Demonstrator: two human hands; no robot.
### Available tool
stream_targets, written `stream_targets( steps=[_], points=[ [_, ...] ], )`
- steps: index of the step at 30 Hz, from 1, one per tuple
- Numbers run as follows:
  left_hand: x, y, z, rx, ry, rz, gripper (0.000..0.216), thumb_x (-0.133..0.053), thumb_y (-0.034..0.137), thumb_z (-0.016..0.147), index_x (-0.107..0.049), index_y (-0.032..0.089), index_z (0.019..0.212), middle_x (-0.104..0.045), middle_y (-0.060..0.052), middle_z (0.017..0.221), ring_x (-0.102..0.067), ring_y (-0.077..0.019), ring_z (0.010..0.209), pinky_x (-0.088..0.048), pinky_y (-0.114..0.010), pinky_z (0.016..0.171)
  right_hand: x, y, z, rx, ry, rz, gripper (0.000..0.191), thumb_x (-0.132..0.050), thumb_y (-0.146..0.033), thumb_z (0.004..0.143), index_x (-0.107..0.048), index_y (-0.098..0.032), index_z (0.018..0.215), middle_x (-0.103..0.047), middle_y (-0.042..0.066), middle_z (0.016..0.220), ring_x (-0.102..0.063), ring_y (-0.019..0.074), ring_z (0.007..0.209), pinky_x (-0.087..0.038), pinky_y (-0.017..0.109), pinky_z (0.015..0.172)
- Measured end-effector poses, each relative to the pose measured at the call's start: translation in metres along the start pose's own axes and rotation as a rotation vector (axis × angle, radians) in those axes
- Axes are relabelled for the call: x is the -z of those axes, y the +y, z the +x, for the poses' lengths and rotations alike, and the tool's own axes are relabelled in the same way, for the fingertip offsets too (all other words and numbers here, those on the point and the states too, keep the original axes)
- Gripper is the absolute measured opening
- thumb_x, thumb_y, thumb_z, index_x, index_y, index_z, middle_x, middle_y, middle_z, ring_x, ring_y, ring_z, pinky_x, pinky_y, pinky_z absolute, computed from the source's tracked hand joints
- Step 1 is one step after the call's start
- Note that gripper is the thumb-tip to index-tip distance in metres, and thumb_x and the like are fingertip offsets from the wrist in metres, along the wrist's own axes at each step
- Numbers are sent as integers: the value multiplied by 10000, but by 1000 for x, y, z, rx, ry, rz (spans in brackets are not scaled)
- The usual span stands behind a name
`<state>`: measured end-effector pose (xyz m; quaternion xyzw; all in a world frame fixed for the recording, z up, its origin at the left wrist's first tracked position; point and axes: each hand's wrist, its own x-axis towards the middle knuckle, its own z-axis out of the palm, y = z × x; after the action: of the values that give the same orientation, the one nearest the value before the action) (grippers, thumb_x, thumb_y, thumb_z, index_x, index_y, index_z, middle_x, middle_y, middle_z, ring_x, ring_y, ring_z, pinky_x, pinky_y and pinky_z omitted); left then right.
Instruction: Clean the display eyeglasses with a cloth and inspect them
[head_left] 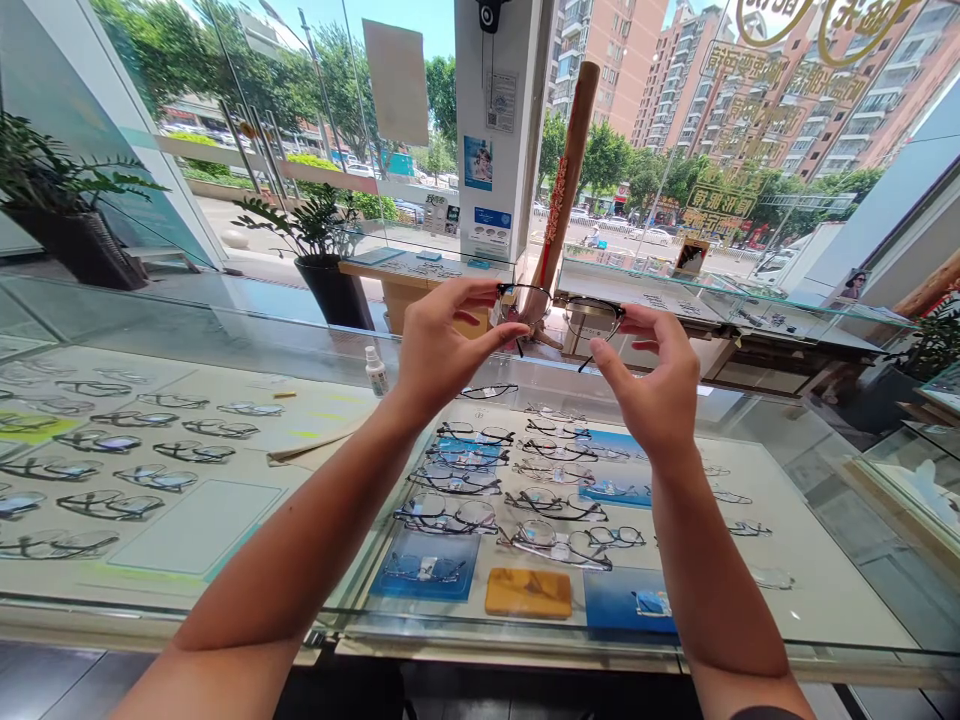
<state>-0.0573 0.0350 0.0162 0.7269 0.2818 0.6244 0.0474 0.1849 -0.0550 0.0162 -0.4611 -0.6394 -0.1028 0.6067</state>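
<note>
Both my hands hold up a pair of dark-framed glasses (562, 308) above a glass display counter (225, 330). My left hand (439, 345) pinches the left rim between thumb and forefinger. On the other side my right hand (652, 375) grips the frame's right end, fingers curled round it. The temples hang folded down below the lenses. Under the counter glass lie several rows of spectacles (480, 480) on pale and blue trays.
A small white bottle (376, 371) stands on the counter top left of my left hand. An orange pad (528, 592) lies in the case near the front. Potted plants (322, 250), a wooden post (568, 170) and shop windows stand beyond.
</note>
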Motion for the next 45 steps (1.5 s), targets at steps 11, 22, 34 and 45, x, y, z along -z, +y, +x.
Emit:
stream_targets(
  steps=[11,22,34,45],
  points=[
    [-2,-2,0,2,-5,-5,618,-884,704,820,-782,233,1207,-838,-107,1152,-812,-248,1021,-686,-367,829,-1,1,0,-4,5,9,415,-790,-437,926,-692,-243,1279,-766,84,1219,-738,280,1118,-613,486,918],
    [-2,8,-3,-64,61,94,599,-883,711,818,-774,244,1176,-835,-79,1101,-790,-237,961,-657,-381,835,-2,4,2,-57,-26,34,427,-766,-447,938,-710,-240,1307,-780,93,1242,-748,285,1136,-628,490,925],
    [-1,11,-4,-83,73,125,549,-899,650,837,-770,243,1183,-819,-73,1089,-773,-237,953,-643,-382,859,-3,8,1,-58,-46,28,436,-768,-443,952,-705,-238,1332,-780,100,1253,-745,286,1145,-621,515,981],
    [-2,4,-1,-38,34,43,595,-893,699,813,-783,243,1180,-835,-79,1118,-795,-234,987,-669,-371,890,-1,4,2,-25,-8,31,424,-796,-448,935,-710,-238,1294,-773,90,1226,-743,285,1122,-619,494,956]
  ],
)
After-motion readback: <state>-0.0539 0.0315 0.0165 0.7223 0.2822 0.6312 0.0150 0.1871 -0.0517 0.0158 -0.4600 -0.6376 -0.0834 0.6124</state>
